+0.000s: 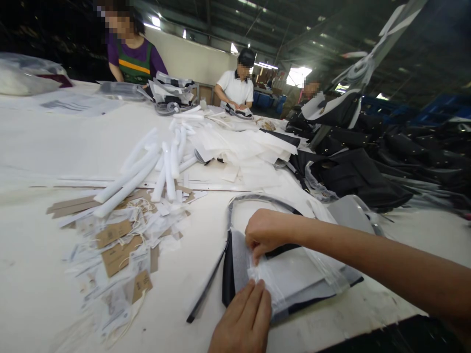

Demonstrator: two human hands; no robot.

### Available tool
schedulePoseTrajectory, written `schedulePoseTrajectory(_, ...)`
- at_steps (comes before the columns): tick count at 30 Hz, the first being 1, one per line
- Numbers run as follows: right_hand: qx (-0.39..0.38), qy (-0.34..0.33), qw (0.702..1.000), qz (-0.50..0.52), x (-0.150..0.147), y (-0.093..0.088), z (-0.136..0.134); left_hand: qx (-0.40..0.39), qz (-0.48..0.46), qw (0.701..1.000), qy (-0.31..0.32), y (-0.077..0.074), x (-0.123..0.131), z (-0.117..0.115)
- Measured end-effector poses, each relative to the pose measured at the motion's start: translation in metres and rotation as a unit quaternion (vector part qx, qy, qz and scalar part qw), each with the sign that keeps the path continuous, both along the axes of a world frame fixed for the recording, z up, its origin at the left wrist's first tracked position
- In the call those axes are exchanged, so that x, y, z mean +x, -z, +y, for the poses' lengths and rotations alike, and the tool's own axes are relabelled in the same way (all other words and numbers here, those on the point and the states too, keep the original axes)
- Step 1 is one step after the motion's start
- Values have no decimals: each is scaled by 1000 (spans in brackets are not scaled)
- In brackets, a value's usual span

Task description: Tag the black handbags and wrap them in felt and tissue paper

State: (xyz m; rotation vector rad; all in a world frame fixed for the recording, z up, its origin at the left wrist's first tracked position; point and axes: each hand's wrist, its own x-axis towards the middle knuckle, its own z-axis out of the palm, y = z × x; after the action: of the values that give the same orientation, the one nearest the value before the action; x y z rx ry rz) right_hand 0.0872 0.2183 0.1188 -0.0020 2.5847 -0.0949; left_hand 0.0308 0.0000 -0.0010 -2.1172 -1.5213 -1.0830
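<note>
In front of me a dark handbag (228, 274) lies flat on the table, its strap (253, 197) looped away from me and wrapped in clear film. Light grey padding and a white sheet (294, 270) cover much of its upper side, with clear plastic wrap (270, 282) over them. My right hand (268, 231) reaches in from the right, its fingers curled down and closed on the plastic near the bag's left side. Just below it, my left hand (245, 316) rests with straight fingers flat on the plastic's edge. The left thumb is hidden.
Left of the bag lie brown tags (117, 255) with strings and small clear packets. Behind them are white foam tubes (127, 181) and a pile of white sheets (239, 144). Black bags (360, 176) heap up at right. Two people (235, 88) stand across the table (33, 235).
</note>
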Motion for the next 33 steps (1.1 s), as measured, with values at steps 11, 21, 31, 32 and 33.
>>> schedulePoseTrajectory(11,10,-8,999,-49,-24,12,11,55,-5,998,-28,3,4,9)
schedulePoseTrajectory(21,-151,199,961,-116,-33,38,46,65,14,998,-20,4,0,11)
schedulePoseTrajectory(31,-178,278,944,-26,-5,49,60,100,-9,994,-52,12,6,8)
schedulePoseTrajectory(32,-157,283,946,10,0,43,54,99,-9,994,-56,12,8,7)
schedulePoseTrajectory(33,-141,285,947,43,5,37,46,96,-6,994,-55,14,8,6)
